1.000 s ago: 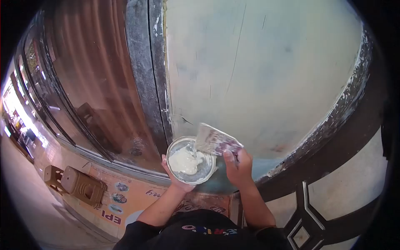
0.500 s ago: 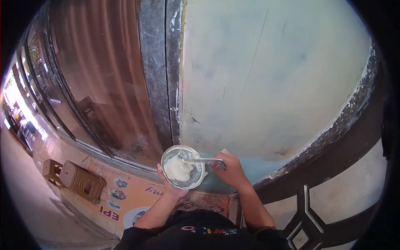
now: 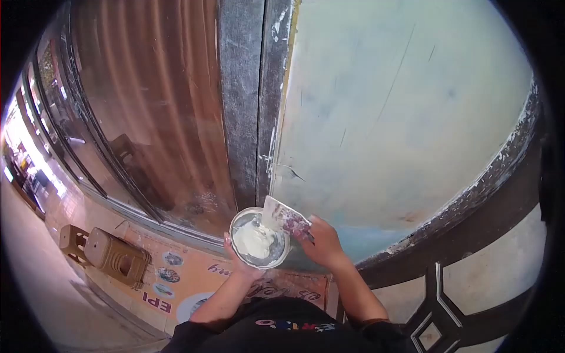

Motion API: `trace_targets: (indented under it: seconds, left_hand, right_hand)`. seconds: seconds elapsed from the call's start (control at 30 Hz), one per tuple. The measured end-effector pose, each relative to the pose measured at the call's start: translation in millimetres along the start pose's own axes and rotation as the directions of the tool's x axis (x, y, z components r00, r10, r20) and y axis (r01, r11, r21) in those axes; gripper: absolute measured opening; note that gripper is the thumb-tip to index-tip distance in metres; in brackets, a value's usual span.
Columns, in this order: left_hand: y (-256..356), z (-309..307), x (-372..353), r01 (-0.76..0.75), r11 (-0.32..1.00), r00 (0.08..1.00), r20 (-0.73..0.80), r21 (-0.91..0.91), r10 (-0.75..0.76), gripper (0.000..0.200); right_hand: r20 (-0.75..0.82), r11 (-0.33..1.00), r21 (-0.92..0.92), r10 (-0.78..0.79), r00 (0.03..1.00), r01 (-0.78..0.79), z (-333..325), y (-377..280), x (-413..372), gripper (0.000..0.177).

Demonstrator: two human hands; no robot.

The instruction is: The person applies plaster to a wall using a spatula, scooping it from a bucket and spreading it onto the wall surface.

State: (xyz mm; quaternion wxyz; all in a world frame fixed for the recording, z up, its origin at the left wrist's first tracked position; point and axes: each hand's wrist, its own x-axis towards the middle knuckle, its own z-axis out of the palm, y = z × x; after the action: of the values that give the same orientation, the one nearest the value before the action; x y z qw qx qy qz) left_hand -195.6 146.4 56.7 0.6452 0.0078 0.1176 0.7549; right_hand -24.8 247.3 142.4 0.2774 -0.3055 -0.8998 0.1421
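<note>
Several brown plastic stools (image 3: 118,256), some stacked, lower left of frame. Orange printed banner (image 3: 197,270) next to them, on the floor, letters "EPI" upside down. Glass pane (image 3: 165,106) fills upper left, reddish-brown curtain folds visible in it. Dark post (image 3: 240,100), upper centre-left, runs down toward the bowl, white smears along its right edge. Left hand (image 3: 248,270), lower centre, grips the bowl, palm under it, fingertips up at its left side. Bowl (image 3: 276,252) sits in lower centre, round, mouth facing the camera, white paste (image 3: 253,238) heaped inside, mostly left of middle. Black shirt (image 3: 282,323) with coloured letters, bottom centre. Flat scraper (image 3: 288,220) slants over the bowl's upper right rim, its face blotched white and purple; can't tell if its edge touches the paste. Right hand (image 3: 325,242), right of the bowl, is closed around the scraper's lower right end. Pale greenish panel (image 3: 400,135), upper right, has thin dark scratches. Dark curved frame (image 3: 471,215) borders it at right, white flecks on it.
</note>
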Motion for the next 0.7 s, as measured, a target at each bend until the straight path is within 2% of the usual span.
trace_targets:
  seconds: [0.07,0.1,0.13,0.17,0.2,0.23,0.27,0.3,0.37,0.5,0.57,0.6,0.67,0.7]
  left_hand:
    - [6.7,-5.9,4.0,-0.001,1.0,1.0,0.031,0.006,0.001,0.09]
    - [9.5,-9.5,4.1,0.0,1.0,0.999,0.052,0.011,-0.001,0.09]
    - [12.5,-11.4,6.8,0.003,1.0,0.999,0.046,-0.021,-0.002,0.09]
    - [15.8,-12.1,9.1,0.012,1.0,0.999,0.047,-0.018,-0.011,0.09]
    - [18.6,-11.6,11.2,0.004,1.0,0.993,0.118,-0.012,-0.003,0.09]
    - [21.0,-10.7,13.1,-0.002,1.0,0.982,0.188,-0.009,0.004,0.09]
    - [23.4,-9.4,15.4,-0.047,0.996,0.995,0.089,0.071,0.041,0.091]
    - [25.7,-8.8,16.5,-0.037,0.997,0.996,0.09,0.074,0.03,0.091]
    - [31.2,-8.7,18.8,0.054,0.999,0.997,0.053,0.005,-0.054,0.089]
    - [32.3,-17.1,25.7,0.029,0.995,1.0,-0.005,0.094,-0.029,0.089]
    - [33.8,-18.7,29.0,0.033,0.992,0.998,-0.054,0.122,-0.027,0.087]
    - [34.6,-18.2,29.1,0.038,0.992,0.998,-0.053,0.122,-0.032,0.087]
    - [36.2,-13.1,27.0,0.061,0.989,0.998,0.009,0.138,-0.063,0.087]
    - [36.8,-10.5,26.1,0.063,0.989,0.998,0.01,0.137,-0.065,0.087]
  right_hand:
    - [0.142,0.987,-0.101,0.14,0.98,-0.126,-1.3,-6.0,0.9,0.022]
    - [0.141,0.986,-0.101,0.148,0.979,-0.135,-4.0,-11.3,3.4,0.022]
    - [0.299,0.939,-0.036,0.336,0.893,-0.342,-10.3,-19.3,10.7,0.024]
    - [0.456,0.843,-0.006,0.481,0.749,-0.538,-12.6,-23.4,15.6,0.026]
    - [0.45,0.839,-0.005,0.488,0.747,-0.545,-8.4,-22.5,13.2,0.026]
    - [0.447,0.741,0.276,0.465,0.764,-0.613,-2.0,-20.4,7.5,0.027]
    - [0.433,0.575,0.533,0.446,0.783,-0.622,3.7,-18.9,3.0,0.028]
    - [0.428,0.57,0.534,0.455,0.781,-0.625,7.3,-18.3,0.3,0.028]
    - [0.353,0.412,0.758,0.393,0.849,-0.506,13.8,-17.9,-2.5,0.031]
    - [0.313,0.405,0.806,0.329,0.891,-0.432,11.2,-5.5,-11.5,0.031]
    - [0.418,0.198,0.843,0.344,0.841,-0.501,5.3,-5.5,-11.0,0.027]
    - [0.416,0.199,0.843,0.349,0.84,-0.5,4.4,-9.1,-9.5,0.027]
    - [0.219,0.622,0.639,0.416,0.882,-0.452,2.2,-17.7,-6.1,0.028]
    - [0.218,0.623,0.638,0.418,0.882,-0.453,1.6,-19.5,-4.3,0.028]
